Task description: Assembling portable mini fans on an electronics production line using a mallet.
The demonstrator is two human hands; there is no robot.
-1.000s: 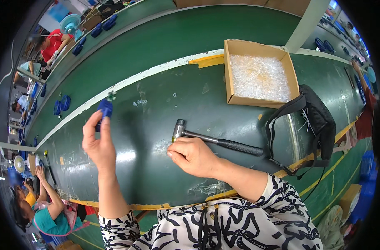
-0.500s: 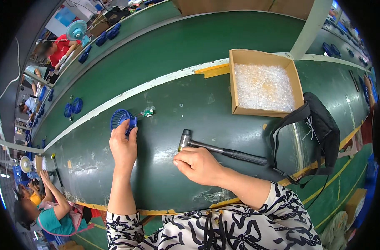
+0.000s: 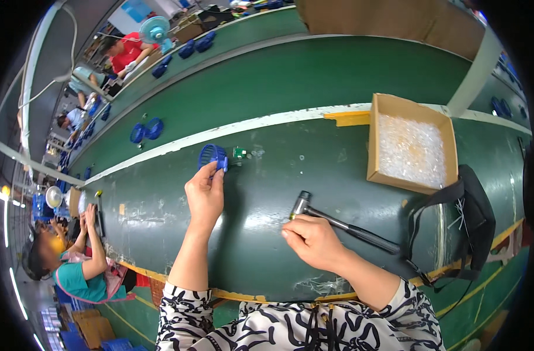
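My left hand [image 3: 205, 196] pinches the near edge of a round blue fan housing [image 3: 211, 154] with slatted sides, above the dark green bench. Just right of the housing is a small green circuit board [image 3: 239, 152]; thin wires beside it are hard to make out. My right hand [image 3: 313, 238] is closed, fingertips curled together, close to the head of a hammer. Whatever those fingers hold, if anything, is hidden. The hammer [image 3: 352, 229] lies on the bench, its black grip pointing right.
An open cardboard box [image 3: 384, 175] of small clear plastic pieces stands at right. Beside it lies a black bag [image 3: 476, 216] with straps. Two blue fan parts [image 3: 146, 130] sit on the green belt beyond the white rail [image 3: 267, 121]. A co-worker in teal [image 3: 82, 279] works at left.
My view has swung left, so the scene sits further right. My left hand has carried the blue fan housing slightly farther from me. The right hand stays closed by the hammer head.
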